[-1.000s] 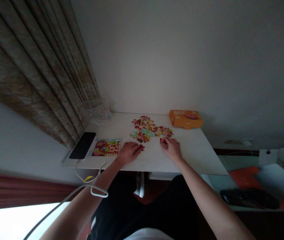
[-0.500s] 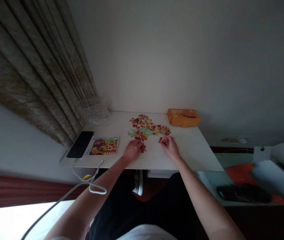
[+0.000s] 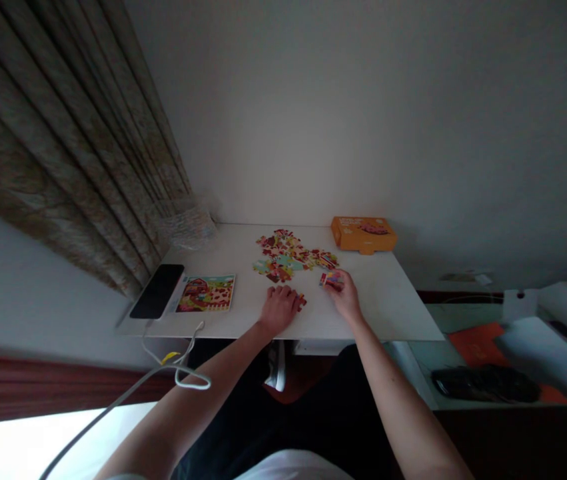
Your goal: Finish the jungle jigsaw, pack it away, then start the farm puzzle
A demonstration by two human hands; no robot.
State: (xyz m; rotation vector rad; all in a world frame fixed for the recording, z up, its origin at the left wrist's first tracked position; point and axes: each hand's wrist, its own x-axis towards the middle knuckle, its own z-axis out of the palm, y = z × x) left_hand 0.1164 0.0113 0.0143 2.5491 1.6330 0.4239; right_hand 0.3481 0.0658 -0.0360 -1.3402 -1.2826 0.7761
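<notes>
My left hand [image 3: 280, 310] rests near the front middle of the white table, its curled fingers on a small puzzle piece [image 3: 302, 302] that pokes out at their right side. My right hand [image 3: 345, 293] pinches a small red and blue puzzle piece [image 3: 331, 280] to the right of it. Beyond both hands lies a loose spread of colourful puzzle pieces [image 3: 290, 257]. The picture card [image 3: 206, 293], showing a farm scene, lies flat to the left of my left hand.
An orange box [image 3: 364, 235] stands at the back right of the table [image 3: 388, 313]. A black phone [image 3: 158, 291] with a cable [image 3: 193, 380] lies at the left edge. Behind it is a clear plastic bag [image 3: 190, 229], beside the curtain.
My left hand has moved right, away from the card, with the piece at its fingers. My right hand has barely shifted, and its piece shows more of its face.
</notes>
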